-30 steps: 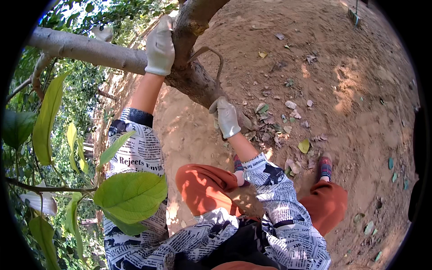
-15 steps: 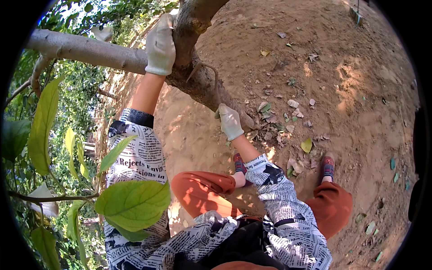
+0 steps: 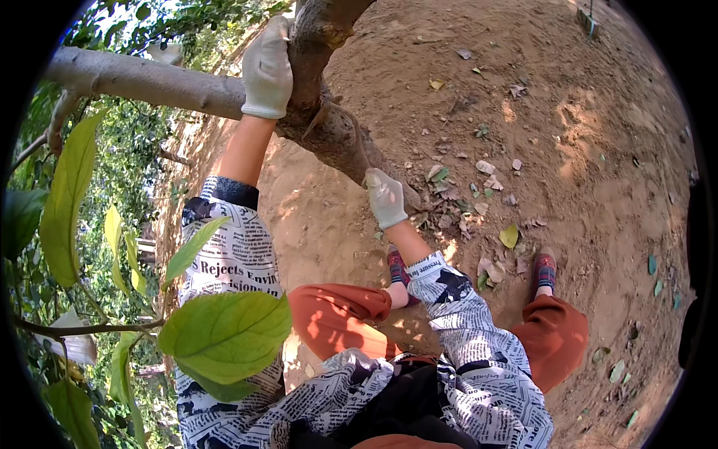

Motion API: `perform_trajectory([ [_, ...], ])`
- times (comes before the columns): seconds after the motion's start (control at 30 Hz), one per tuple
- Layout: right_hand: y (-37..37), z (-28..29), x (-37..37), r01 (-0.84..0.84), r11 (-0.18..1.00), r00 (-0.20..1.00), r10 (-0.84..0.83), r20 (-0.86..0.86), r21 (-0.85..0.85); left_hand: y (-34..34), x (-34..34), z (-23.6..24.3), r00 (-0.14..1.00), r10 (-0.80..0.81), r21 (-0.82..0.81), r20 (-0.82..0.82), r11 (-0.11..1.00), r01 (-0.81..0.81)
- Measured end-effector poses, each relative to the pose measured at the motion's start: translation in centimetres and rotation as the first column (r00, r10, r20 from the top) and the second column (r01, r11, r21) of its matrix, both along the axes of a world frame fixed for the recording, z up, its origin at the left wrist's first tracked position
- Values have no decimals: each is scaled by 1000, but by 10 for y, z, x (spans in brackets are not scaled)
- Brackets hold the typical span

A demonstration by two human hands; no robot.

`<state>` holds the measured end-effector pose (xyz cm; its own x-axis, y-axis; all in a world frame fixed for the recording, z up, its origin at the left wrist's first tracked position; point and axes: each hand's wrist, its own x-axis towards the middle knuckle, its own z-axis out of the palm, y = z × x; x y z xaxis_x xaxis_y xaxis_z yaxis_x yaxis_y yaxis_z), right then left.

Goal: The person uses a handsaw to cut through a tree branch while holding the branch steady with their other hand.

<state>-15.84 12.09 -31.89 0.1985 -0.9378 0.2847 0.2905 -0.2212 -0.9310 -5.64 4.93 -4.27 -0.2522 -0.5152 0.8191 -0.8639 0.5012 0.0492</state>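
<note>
Both hands wear pale work gloves. My left hand (image 3: 267, 71) is raised at the fork of a tree, its fingers wrapped round the branch (image 3: 318, 41); some fingertips are hidden behind the wood. Lower and to the right, my right hand (image 3: 386, 199) is closed around the lower end of a thin, rust-brown curved tool that looks like a sickle (image 3: 356, 135). Its handle is hidden in the glove. The hooked end lies against the rough trunk (image 3: 329, 142), just below the fork.
A thick grey limb (image 3: 149, 81) stretches left from the fork. Large green leaves (image 3: 224, 337) hang close at the lower left, beside a thin twig (image 3: 90, 328). Dry leaves (image 3: 490, 269) and small stones lie on the bare brown soil (image 3: 479, 90) around my feet.
The sickle's hook has turned and now lies closer along the trunk. My right hand has shifted very slightly up and right; my left hand keeps its hold on the branch.
</note>
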Motion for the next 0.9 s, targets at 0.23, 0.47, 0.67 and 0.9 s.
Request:
perform_trajectory([
  [0.23,-4,12,4,-11,1000,999,11,-30,-2,-7,-9,0,994,-104,-96,23,990,105],
  [0.47,10,-26,-24,72,993,967,-93,-237,-95,-2,-10,-1,996,-84,-45,-19,996,83],
  [0.67,17,-22,-26,120,992,958,-126,-257,-39,0,-2,-1,994,64,23,92,998,-67],
  [0.9,22,12,0,139,985,952,-162,-261,-106,8,11,14,987,112,-52,114,993,-107],
])
